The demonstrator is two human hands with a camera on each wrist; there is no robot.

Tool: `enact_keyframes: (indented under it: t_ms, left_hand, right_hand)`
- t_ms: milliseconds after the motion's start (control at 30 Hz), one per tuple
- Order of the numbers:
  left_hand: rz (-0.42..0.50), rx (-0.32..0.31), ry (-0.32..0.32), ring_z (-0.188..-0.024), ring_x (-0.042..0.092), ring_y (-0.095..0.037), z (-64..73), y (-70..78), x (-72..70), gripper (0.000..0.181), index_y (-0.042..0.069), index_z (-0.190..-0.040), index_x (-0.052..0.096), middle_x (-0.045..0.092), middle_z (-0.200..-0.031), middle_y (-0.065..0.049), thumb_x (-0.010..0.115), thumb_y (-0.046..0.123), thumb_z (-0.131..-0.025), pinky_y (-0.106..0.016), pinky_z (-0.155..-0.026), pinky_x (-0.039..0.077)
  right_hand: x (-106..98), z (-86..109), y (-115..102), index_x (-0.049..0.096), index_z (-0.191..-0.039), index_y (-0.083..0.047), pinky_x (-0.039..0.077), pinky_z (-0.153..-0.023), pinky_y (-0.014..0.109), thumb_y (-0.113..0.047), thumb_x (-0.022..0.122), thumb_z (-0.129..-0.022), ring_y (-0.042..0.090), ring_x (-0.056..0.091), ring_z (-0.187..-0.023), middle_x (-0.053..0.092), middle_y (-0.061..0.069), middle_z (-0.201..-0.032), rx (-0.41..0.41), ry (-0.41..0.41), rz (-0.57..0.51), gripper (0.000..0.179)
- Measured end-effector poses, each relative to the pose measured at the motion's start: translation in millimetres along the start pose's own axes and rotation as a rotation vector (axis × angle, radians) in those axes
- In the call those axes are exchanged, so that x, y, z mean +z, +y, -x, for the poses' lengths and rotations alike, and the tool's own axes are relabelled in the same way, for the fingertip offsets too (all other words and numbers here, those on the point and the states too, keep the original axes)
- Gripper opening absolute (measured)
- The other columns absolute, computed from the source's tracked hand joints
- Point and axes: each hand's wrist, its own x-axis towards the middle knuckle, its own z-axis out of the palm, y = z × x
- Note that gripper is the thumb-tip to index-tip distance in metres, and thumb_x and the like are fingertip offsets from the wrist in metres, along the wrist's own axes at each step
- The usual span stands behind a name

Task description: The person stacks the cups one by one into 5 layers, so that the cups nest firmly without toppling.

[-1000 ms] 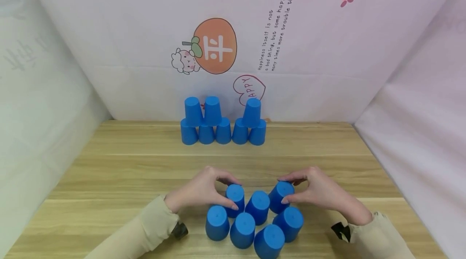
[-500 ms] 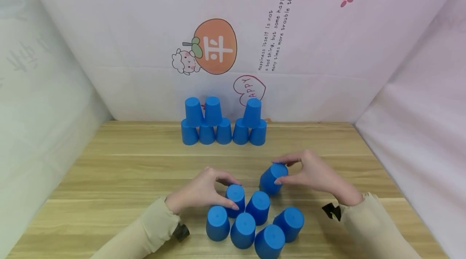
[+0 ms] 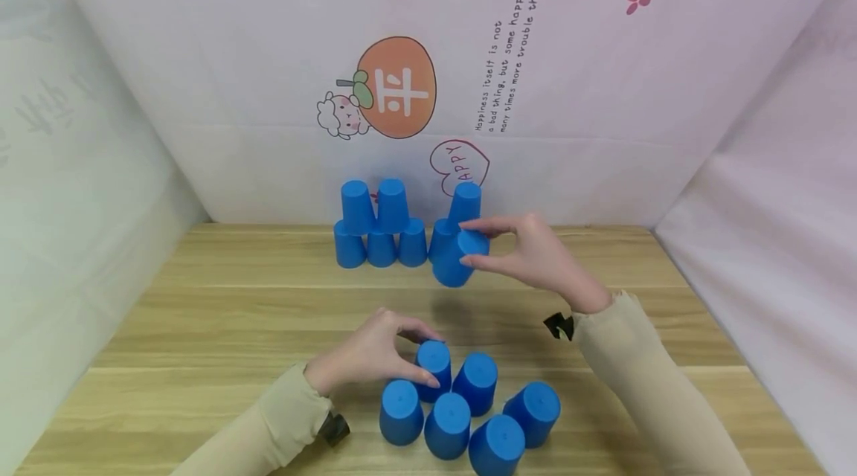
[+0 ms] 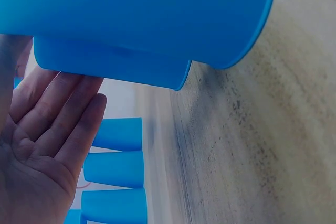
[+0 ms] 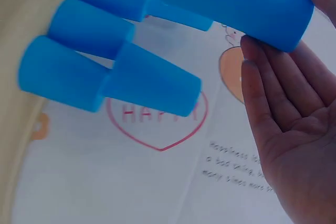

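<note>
In the head view my right hand (image 3: 538, 256) pinches an upside-down blue cup (image 3: 452, 269) between thumb and fingers. This cup is tilted and raised off the table, overlapping the right part of a back row of cups. The right wrist view shows the same cup (image 5: 247, 3) close up, fingertips against its narrow end. My left hand (image 3: 368, 357) holds another upside-down blue cup (image 3: 434, 355) at the top left of the near group, thumb and fingers on either side. In the left wrist view a nearer cup (image 4: 136, 9) partly covers that one.
Against the back wall stands a row of upside-down cups (image 3: 350, 247). Two cups (image 3: 392, 204) sit on its left part and one cup (image 3: 466, 202) on its right. Several more cups (image 3: 447, 424) stand near the front of the wooden table (image 3: 234, 327).
My right hand has lifted its cup from the near group and carried it forward and left, up to the back row. The left hand has stayed in place on its cup.
</note>
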Motion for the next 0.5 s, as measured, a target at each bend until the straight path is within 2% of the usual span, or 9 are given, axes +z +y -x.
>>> enact_keyframes:
  t_ms: [100, 200, 333, 500]
  left_hand:
    - [-0.002, 0.007, 0.004, -0.104, 0.066, -0.005, 0.0, -0.5, 0.7, 0.052, 0.013, -0.123, 0.073, 0.071, -0.111, 0.016, 0.087, 0.042, -0.082, -0.044, -0.097, 0.053]
    - [0.003, 0.007, 0.003, -0.104, 0.066, -0.005, -0.3, -1.3, 1.3, 0.051, 0.014, -0.123, 0.073, 0.071, -0.111, 0.017, 0.087, 0.041, -0.082, -0.044, -0.097, 0.052]
    - [0.01, -0.003, 0.002, -0.104, 0.066, -0.005, 0.6, -1.2, 0.4, 0.05, 0.016, -0.123, 0.073, 0.071, -0.111, 0.017, 0.087, 0.041, -0.082, -0.044, -0.097, 0.052]
    - [0.021, 0.002, 0.0, -0.103, 0.066, -0.005, 0.3, -1.8, 0.1, 0.05, 0.016, -0.122, 0.073, 0.071, -0.11, 0.017, 0.088, 0.041, -0.081, -0.047, -0.096, 0.053]
  right_hand:
    - [-3, -20.3, -4, 0.073, -0.127, -0.013, 0.059, -0.086, 0.04, -0.033, 0.085, -0.086, 0.019, 0.07, -0.102, 0.073, 0.004, -0.117, -0.078, 0.048, 0.0, 0.048]
    - [-9, -40.8, -9, 0.072, -0.128, -0.012, 0.059, -0.085, 0.04, -0.029, 0.084, -0.087, 0.019, 0.069, -0.102, 0.073, 0.004, -0.119, -0.115, 0.103, 0.004, 0.046]
    - [-15, -68.0, -14, 0.07, -0.132, -0.012, 0.059, -0.086, 0.039, -0.03, 0.081, -0.09, 0.018, 0.067, -0.103, 0.071, 0.004, -0.122, -0.104, 0.145, 0.022, 0.046]
    - [-18, -95.2, -15, 0.067, -0.135, -0.009, 0.056, -0.09, 0.037, -0.033, 0.077, -0.093, 0.019, 0.066, -0.108, 0.069, 0.005, -0.127, -0.05, 0.141, 0.074, 0.049]
